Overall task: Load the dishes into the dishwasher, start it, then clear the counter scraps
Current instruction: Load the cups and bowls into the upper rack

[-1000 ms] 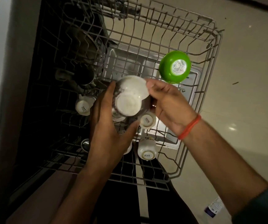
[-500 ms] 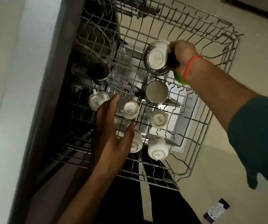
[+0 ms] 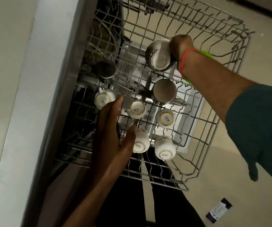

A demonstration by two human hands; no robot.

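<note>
So, loading was mid-step: right hand [image 3: 180, 46] gripped a bowl [image 3: 159, 55], upper middle of frame.
Left hand [image 3: 114, 128] hung relaxed over the rack [image 3: 213, 128]; next, seat the bowl upside down.

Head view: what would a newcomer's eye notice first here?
First the right hand at the upper middle, gripping an upturned cup over the pulled-out wire rack. Below it, white cups stand upside down in the rack, and the open left hand reaches among them.
</note>
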